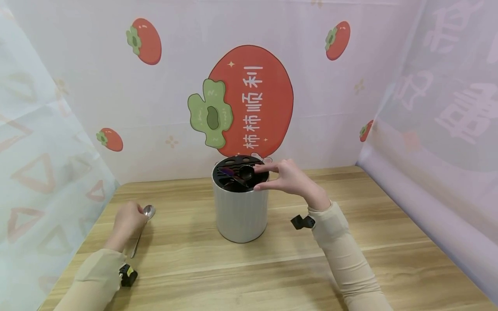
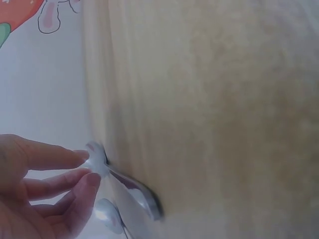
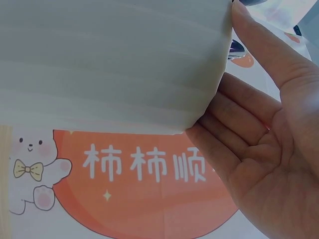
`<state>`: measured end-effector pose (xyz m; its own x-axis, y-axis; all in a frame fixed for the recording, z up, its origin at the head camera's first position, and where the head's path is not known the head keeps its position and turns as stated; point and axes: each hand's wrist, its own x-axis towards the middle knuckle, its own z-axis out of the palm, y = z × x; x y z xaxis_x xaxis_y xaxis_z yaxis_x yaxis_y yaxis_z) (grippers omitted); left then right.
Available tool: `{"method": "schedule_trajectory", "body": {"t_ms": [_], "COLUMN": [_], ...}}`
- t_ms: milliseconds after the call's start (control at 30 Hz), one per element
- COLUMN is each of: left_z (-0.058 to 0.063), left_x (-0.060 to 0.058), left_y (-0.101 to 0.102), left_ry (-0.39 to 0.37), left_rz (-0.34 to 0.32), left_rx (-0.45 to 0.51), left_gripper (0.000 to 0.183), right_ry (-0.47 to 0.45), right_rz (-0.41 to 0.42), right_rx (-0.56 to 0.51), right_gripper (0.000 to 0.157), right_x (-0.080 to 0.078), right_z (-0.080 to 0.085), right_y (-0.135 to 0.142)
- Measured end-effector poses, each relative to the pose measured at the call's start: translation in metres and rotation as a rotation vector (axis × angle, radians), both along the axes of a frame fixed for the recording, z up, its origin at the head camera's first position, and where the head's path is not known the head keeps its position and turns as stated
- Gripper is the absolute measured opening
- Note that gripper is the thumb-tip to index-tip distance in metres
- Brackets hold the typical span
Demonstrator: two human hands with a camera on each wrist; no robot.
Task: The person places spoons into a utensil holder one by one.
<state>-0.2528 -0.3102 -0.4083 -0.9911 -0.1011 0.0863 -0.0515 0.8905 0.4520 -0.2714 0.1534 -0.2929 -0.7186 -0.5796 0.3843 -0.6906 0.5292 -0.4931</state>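
Note:
At the left of the table, my left hand (image 1: pixel 129 219) has its fingers bent over a metal spoon (image 1: pixel 149 211). In the left wrist view the fingertips pinch a shiny spoon (image 2: pixel 97 160) near its bowl, and another rounded spoon bowl (image 2: pixel 108 216) shows just below. My right hand (image 1: pixel 288 178) reaches over the white ribbed utensil holder (image 1: pixel 241 216), thumb at its near rim and straight fingers across the top. Those fingertips touch a dark round spoon bowl (image 1: pixel 247 173); in the right wrist view they are hidden behind the holder. A purple-blue spoon (image 1: pixel 227 172) leans beside it.
The holder's black slotted lid (image 1: pixel 235 162) has several openings. It stands on a wooden table (image 1: pixel 186 276), near the printed backdrop (image 1: pixel 175 86) along the back. Cloth walls rise at left (image 1: pixel 43 151) and right (image 1: pixel 432 194).

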Motion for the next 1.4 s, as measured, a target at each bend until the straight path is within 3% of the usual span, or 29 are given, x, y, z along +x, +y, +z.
{"method": "schedule_trajectory", "body": {"t_ms": [233, 567, 800, 1000, 1400], "left_z": [-0.0057, -0.0066, -0.006, -0.0046, -0.0045], "left_x": [-0.0007, -0.004, -0.0052, -0.0061, -0.0061], "left_y": [-0.0009, -0.0031, -0.002, -0.0011, -0.0011], "left_ry": [-0.101, -0.115, -0.118, -0.164, -0.206], "left_rz": [0.024, 0.021, 0.045, 0.063, 0.073], "left_rx": [0.045, 0.011, 0.006, 0.016, 0.039], "left_gripper": [0.028, 0.031, 0.023, 0.013, 0.011], "right_ry": [-0.019, -0.023, -0.019, -0.019, -0.009], "right_rz": [-0.002, -0.007, -0.004, -0.009, -0.006], "right_rx": [-0.001, -0.005, -0.005, 0.001, -0.004], "right_gripper": [0.05, 0.05, 0.049, 0.05, 0.049], "right_x": [-0.0003, 0.0003, 0.0006, 0.0005, 0.0002], "right_z": [-0.0003, -0.0003, 0.0003, -0.0002, -0.0001], "right_y": [-0.0003, -0.0007, -0.0004, -0.0003, -0.0012]}}
